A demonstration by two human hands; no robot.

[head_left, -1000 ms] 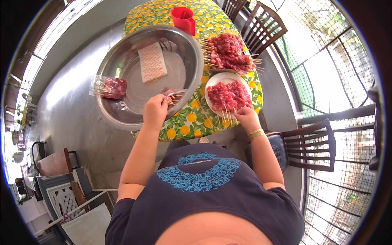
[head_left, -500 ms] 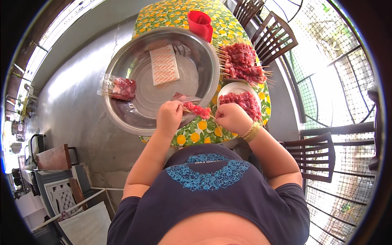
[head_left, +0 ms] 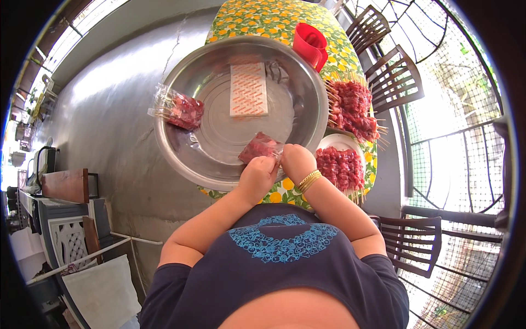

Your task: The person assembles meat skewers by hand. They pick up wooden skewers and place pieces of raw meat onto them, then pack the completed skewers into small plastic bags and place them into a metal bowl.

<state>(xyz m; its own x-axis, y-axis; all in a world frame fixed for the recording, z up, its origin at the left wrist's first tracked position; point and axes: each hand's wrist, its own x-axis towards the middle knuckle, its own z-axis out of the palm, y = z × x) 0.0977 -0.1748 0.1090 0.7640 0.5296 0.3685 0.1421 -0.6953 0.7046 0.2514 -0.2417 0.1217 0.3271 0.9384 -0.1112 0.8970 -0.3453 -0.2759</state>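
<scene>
A clear plastic bag of skewered red meat [head_left: 259, 148] lies over the near edge of a wide metal basin [head_left: 181, 156]. My left hand [head_left: 258, 174] is closed on the end of this bag. Right beside it, my right hand [head_left: 297, 163], with gold bangles at the wrist, has its fingers closed at the bag's mouth; what they pinch is hidden. Another bag of meat skewers [head_left: 183, 111] rests across the basin's left rim, stick ends outward. Inside the basin is a stack of patterned plastic bags [head_left: 248, 89]. To the right, meat skewers [head_left: 339, 166] lie on a white plate [head_left: 338, 141].
A larger pile of raw meat skewers [head_left: 353, 109] lies farther back on the lemon-print tablecloth [head_left: 246, 22], sticks poking out both sides. A red pitcher [head_left: 309, 45] stands behind the basin's right rim. Dark wooden chairs [head_left: 395, 79] line the right side, by a mesh grille.
My hands have come together at the bag; the skewer that stretched between them no longer shows. My right hand moved left, over the basin's rim. The whole view has shifted, moving the table rightward.
</scene>
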